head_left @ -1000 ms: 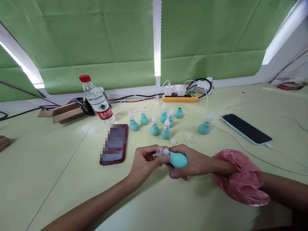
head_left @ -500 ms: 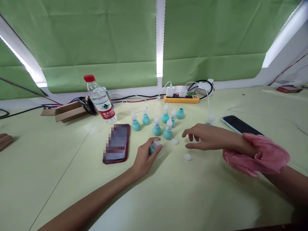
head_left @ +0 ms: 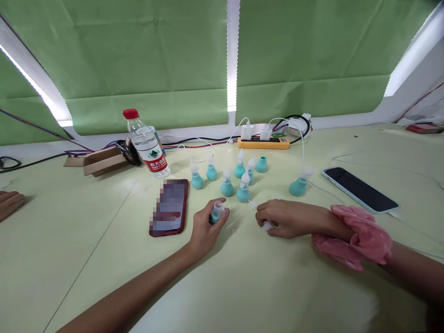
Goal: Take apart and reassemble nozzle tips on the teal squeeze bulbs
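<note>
My left hand (head_left: 206,224) is wrapped round a teal squeeze bulb with a clear, open-topped collar (head_left: 217,210). On the tabletop, my right hand (head_left: 284,218) curls its fingers round a small white tip (head_left: 267,225), partly hidden by them. Another white tip (head_left: 253,205) lies just beyond those fingers. A tiny clear ring (head_left: 233,231) lies between the hands. Several teal bulbs with clear pointed tips stand ahead, the nearest bulb (head_left: 243,193) just beyond my hands. One bulb (head_left: 262,164) at the back has no tip. A tipped bulb (head_left: 298,187) leans at the right.
A red-cased phone (head_left: 169,207) lies left, a water bottle (head_left: 148,149) tilted behind it. A light-cased phone (head_left: 360,188) with a cable is at right. A yellow power strip (head_left: 263,144) and a cardboard box (head_left: 104,163) sit at the back. Another person's hand (head_left: 11,203) rests far left.
My right hand has come down and toward me, closing over the white tip on the table. The leaning bulb at right is now uncovered. My left hand's bulb has shifted slightly left.
</note>
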{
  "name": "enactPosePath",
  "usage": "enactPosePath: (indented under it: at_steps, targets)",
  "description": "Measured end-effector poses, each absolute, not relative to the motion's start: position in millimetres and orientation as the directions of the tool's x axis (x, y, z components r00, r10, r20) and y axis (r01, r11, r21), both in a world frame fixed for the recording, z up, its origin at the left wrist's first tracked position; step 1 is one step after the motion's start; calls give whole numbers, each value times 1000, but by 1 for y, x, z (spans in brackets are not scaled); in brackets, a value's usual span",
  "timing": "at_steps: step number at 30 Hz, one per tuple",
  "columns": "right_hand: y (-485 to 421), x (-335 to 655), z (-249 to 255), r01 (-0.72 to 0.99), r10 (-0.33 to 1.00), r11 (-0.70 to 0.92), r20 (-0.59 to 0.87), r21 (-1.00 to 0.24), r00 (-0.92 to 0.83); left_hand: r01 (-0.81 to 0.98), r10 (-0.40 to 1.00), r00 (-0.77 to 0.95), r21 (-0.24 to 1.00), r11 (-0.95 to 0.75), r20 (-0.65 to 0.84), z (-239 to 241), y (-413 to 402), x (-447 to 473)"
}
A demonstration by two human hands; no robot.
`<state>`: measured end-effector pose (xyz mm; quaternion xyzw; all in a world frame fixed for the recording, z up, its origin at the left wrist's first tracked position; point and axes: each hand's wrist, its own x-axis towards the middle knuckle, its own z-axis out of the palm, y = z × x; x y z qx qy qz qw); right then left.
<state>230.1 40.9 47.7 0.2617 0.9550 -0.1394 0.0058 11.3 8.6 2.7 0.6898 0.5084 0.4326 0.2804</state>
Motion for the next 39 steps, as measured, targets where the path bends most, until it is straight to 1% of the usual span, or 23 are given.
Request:
enactPosePath:
  at_steps: [3,6,9,12,18,25,28,32,35,39]
  targets:
    - [39,214,39,462,523,822,119,-333,-844,485,942,147,807,-335,303,3,9,10]
    - [39,202,19,452,584,796,317,-403,-747,498,951,129,811,-307,281,2,9,10]
    - [40,198,1,440,626,771,426,-460,-653,504,954,134,811,-299,269,1,9,9]
    - [42,198,-8,414,631,771,487,-484,-604,513,942,168,790,-336,291,0,9,8]
    - [43,199,-11,363,640,763,542,-535,-545,476,934,161,804,-357,320,2,8,10]
    - [41,198,-8,258,672,727,582,-636,-459,444,944,68,837,-319,324,-1,5,15]
    - [36,196,-4,226,710,688,577,-689,-405,499,927,114,787,-364,356,-2,5,14]
    - [35,197,6,145,773,602,527,-785,-353,527,859,210,686,-501,467,0,5,11]
    - [38,200,16,84,755,572,484,-816,-442,523,795,271,611,-595,542,1,6,11]
    - [40,204,28,108,685,621,470,-777,-556,488,737,314,564,-666,599,2,8,13]
